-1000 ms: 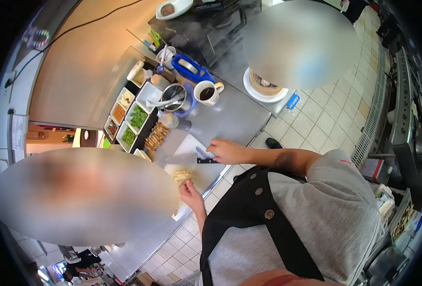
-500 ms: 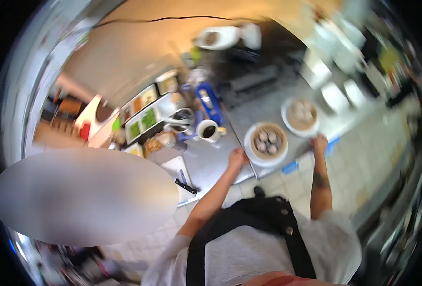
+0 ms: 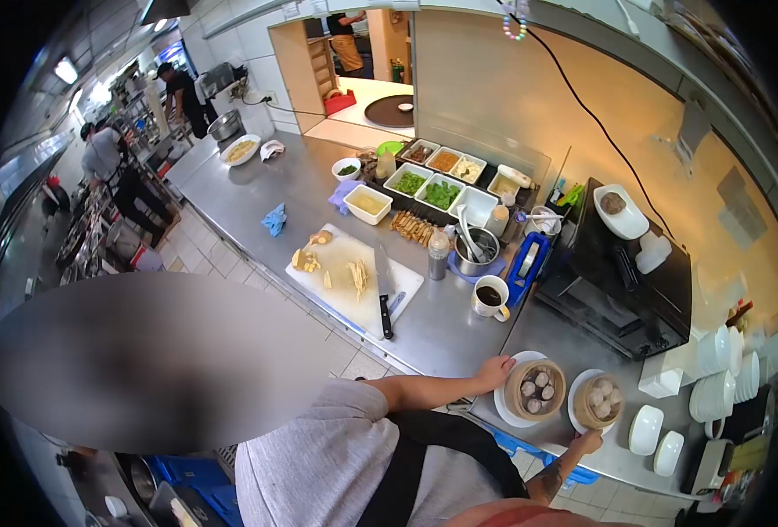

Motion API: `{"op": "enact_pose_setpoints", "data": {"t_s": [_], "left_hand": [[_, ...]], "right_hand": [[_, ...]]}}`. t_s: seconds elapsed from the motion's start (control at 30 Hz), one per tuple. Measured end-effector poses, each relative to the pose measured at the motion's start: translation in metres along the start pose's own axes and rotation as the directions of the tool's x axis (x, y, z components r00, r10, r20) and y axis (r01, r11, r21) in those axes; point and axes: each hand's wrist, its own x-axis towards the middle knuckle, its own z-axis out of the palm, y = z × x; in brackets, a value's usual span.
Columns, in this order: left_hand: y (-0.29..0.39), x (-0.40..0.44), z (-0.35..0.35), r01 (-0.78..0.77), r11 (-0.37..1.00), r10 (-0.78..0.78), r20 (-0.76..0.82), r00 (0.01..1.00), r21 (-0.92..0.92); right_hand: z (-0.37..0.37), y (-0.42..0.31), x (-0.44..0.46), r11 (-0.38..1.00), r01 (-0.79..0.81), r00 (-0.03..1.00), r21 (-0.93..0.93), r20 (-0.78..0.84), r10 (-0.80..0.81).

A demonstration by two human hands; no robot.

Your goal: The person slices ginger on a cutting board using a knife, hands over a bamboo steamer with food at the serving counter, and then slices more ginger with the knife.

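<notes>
- The left hand (image 3: 494,373) is at the lower right of the frame, with its fingers closed on the edge of the left plate (image 3: 504,409).
- The right hand (image 3: 589,442) is below it, to the right, holding the near edge of the right plate (image 3: 573,407).
- Both white plates sit on the metal table (image 3: 447,344), side by side.
- The left basket (image 3: 513,386) is round and stands on the left plate, with round dumplings (image 3: 534,406) in it.
- The right basket (image 3: 584,397) stands on the right plate and has pale round balls (image 3: 601,409) in it.
- Two white bowls (image 3: 644,429) are just right of the right plate.
- A mug (image 3: 491,297) with a dark drink is above the left hand.
- In the middle, a knife (image 3: 385,303) lies on a white board (image 3: 338,288) near cut food (image 3: 357,277).
- A black oven (image 3: 628,290) is at the right.
- Two people (image 3: 119,176) stand at the upper left.
</notes>
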Motion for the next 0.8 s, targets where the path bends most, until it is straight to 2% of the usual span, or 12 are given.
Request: {"op": "enact_pose_setpoints", "data": {"t_s": [0.03, 0.13, 0.23, 0.27, 0.33, 0.4, 0.53, 0.63, 0.67, 0.73, 0.77, 0.8], "left_hand": [[-0.003, 0.000, 0.003, 0.004, 0.997, -0.004, -0.008, 1.000, -0.071], [-0.013, -0.001, 0.006, -0.062, 0.991, 0.054, -0.070, 0.996, -0.119], [-0.022, -0.004, 0.000, -0.065, 0.972, 0.039, -0.118, 0.992, -0.227], [-0.025, -0.004, -0.004, -0.011, 0.964, -0.012, -0.084, 0.996, -0.267], [-0.034, -0.006, -0.019, 0.102, 0.937, -0.114, -0.015, 0.993, -0.334], [-0.029, -0.017, -0.044, 0.159, 0.861, -0.162, 0.036, 0.986, -0.484], [-0.009, -0.042, -0.116, 0.123, 0.690, -0.143, 0.032, 0.989, -0.714], [-0.027, -0.055, -0.177, 0.002, 0.678, -0.124, -0.111, 0.986, -0.735], [-0.033, -0.063, -0.202, -0.019, 0.672, -0.158, -0.169, 0.973, -0.740], [-0.037, -0.082, -0.254, -0.102, 0.650, -0.224, -0.317, 0.922, -0.753], [-0.042, -0.094, -0.282, -0.140, 0.616, -0.216, -0.337, 0.916, -0.775], [-0.057, -0.104, -0.310, -0.160, 0.649, -0.222, -0.386, 0.895, -0.744]], "right_hand": [[0.000, 0.001, 0.001, 1.000, -0.007, 1.000, 0.012, 0.001, 0.007], [-0.001, 0.000, -0.004, 0.999, 0.028, 0.999, 0.016, -0.025, -0.028], [-0.006, 0.001, 0.002, 0.992, 0.095, 0.995, -0.078, 0.037, -0.093], [-0.008, 0.002, 0.004, 0.981, 0.152, 0.988, -0.121, 0.030, -0.149], [-0.017, 0.001, 0.009, 0.973, 0.157, 0.984, -0.170, 0.113, -0.139], [-0.021, -0.004, 0.003, 0.974, 0.153, 0.980, -0.167, 0.154, -0.128], [-0.041, 0.002, -0.013, 0.803, 0.383, 0.916, -0.456, 0.302, -0.266], [-0.039, -0.003, -0.078, 0.719, 0.479, 0.864, -0.504, 0.414, -0.285], [-0.033, 0.004, -0.086, 0.746, 0.450, 0.846, -0.491, 0.503, -0.179], [-0.015, -0.001, -0.140, 0.759, 0.524, 0.768, -0.385, 0.599, -0.227], [-0.002, -0.007, -0.173, 0.767, 0.551, 0.728, -0.329, 0.638, -0.250], [0.014, -0.013, -0.204, 0.751, 0.604, 0.682, -0.267, 0.660, -0.314]]}}
